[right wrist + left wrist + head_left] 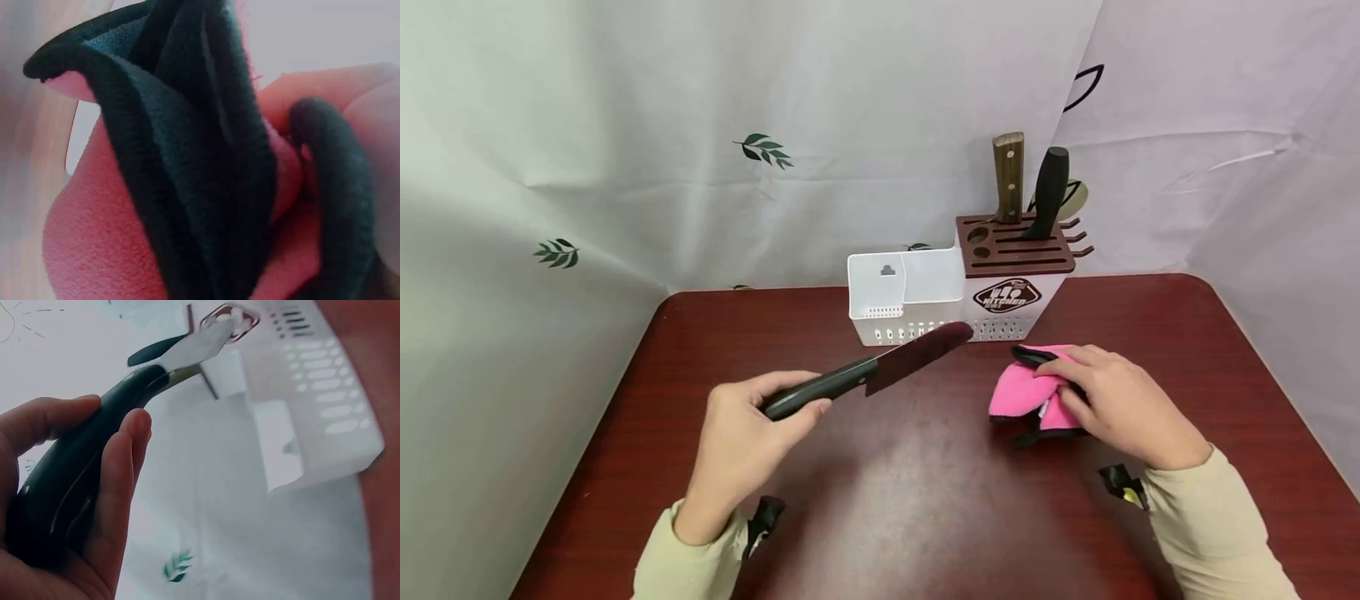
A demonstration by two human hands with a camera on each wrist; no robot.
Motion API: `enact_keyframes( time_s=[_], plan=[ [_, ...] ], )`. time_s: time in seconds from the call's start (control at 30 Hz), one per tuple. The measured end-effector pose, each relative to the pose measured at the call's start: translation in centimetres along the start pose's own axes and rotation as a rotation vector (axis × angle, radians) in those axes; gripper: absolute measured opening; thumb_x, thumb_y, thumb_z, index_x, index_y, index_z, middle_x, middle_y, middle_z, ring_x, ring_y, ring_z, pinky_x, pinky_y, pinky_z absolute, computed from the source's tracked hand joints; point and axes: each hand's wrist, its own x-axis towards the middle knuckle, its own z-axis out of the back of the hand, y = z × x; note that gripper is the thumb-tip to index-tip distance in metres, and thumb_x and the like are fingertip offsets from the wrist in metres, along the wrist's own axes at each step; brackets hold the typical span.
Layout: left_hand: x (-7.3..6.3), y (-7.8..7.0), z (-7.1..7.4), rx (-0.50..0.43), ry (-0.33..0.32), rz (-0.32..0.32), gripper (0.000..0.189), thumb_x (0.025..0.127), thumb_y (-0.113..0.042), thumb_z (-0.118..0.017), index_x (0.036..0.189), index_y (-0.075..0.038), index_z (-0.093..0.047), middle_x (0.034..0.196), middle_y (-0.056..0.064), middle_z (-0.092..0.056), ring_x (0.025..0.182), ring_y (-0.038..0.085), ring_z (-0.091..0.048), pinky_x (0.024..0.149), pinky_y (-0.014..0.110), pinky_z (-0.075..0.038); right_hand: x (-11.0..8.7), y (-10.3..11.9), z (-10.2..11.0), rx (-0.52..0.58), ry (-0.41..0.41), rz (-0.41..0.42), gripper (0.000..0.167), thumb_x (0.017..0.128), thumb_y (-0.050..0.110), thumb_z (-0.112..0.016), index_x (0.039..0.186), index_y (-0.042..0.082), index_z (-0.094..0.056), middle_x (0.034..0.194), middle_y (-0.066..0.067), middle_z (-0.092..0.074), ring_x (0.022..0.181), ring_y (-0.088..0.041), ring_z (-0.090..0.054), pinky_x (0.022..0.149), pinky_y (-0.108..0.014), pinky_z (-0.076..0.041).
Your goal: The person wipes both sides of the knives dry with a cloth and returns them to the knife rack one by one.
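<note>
My left hand [741, 437] grips the dark green handle of a kitchen knife [917, 354], whose blade points right and a little away from me above the table. In the left wrist view the thumb and fingers wrap the handle [81, 450]. To the right, my right hand [1112, 400] holds a bunched pink cloth [1022, 390] with black edging, close over the tabletop. The right wrist view shows the cloth's folds [100, 231] pressed between fingers and thumb. Behind both hands stands a white knife holder [1015, 300] with a brown slotted top.
A wooden-handled knife [1009, 175] and a black-handled knife [1049, 192] stand in the slots. An open white bin [874, 287] joins the holder's left side. The dark red table [910, 500] ends at a white curtain [820, 192].
</note>
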Motion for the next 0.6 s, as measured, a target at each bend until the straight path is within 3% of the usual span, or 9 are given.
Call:
enact_keyframes(
  time_s=[0.37, 0.6],
  plan=[
    [4.6, -3.2, 3.5, 0.059, -0.078, -0.141, 0.023, 0.075, -0.013, -0.089, 0.094, -0.021, -0.078, 0.080, -0.007, -0.072, 0.062, 0.013, -0.061, 0.056, 0.022, -0.047, -1.2, -5.4, 2.3, -0.064, 0.072, -0.186, 0.032, 0.082, -0.003, -0.066, 0.113, 0.005, -0.068, 0.112, -0.022, -0.066, 0.103, -0.039, -0.062, 0.082, -0.060, -0.048],
    [7.7, -5.0, 4.8, 0.017, -0.119, -0.182, 0.023, 0.073, -0.015, -0.090, 0.094, -0.016, -0.080, 0.080, -0.005, -0.074, 0.065, 0.013, -0.061, 0.058, 0.021, -0.047, -1.0, -8.1, 3.1, -0.093, 0.084, -0.250, 0.031, 0.083, -0.003, -0.066, 0.114, 0.001, -0.067, 0.112, -0.025, -0.064, 0.103, -0.042, -0.060, 0.082, -0.062, -0.047]
  ],
)
